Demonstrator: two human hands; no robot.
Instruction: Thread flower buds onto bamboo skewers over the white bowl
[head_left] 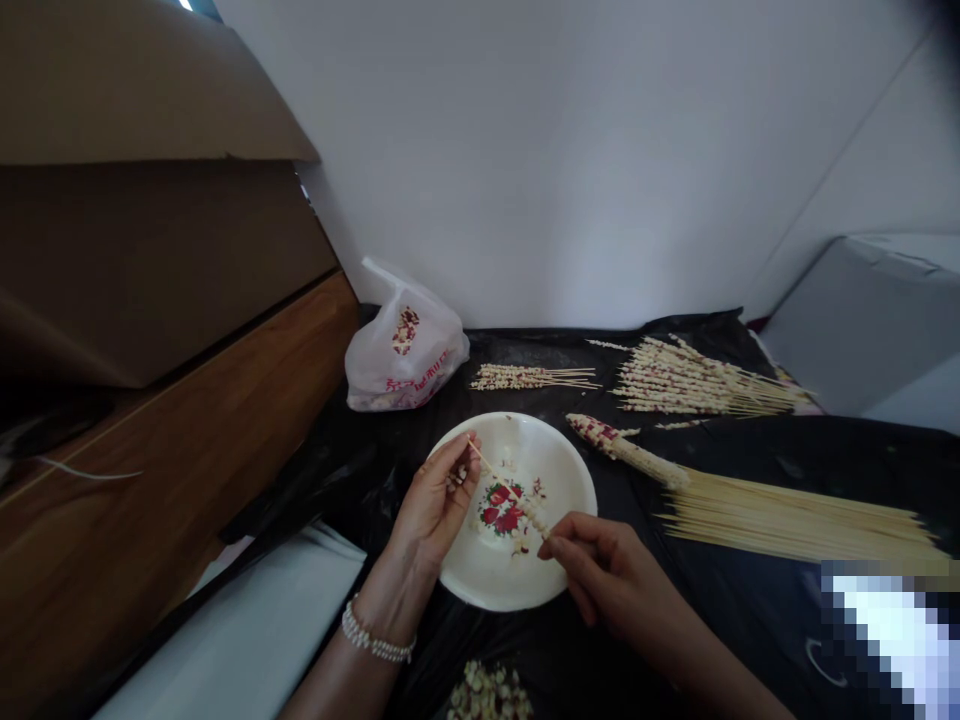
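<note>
A thin wooden skewer [491, 468] with small pale pieces threaded on its lower right part slants above a white basin [517, 590]. My left hand [442, 495] pinches the bare upper end, and several loose pieces sit in its curled fingers. At the threaded end, my right hand [600, 565] is closed on the skewer by the basin's right rim. Red flowers are printed on the basin's bottom, where a few loose pale and dark red pieces lie.
Behind the basin stand a plastic bag [409, 350] and a small pile of threaded skewers [510, 377]. To the right lie more threaded skewers [675, 380], a corn cob-like bundle [630, 450] and bare skewers [795, 515]. Loose pieces [491, 692] are at the front edge.
</note>
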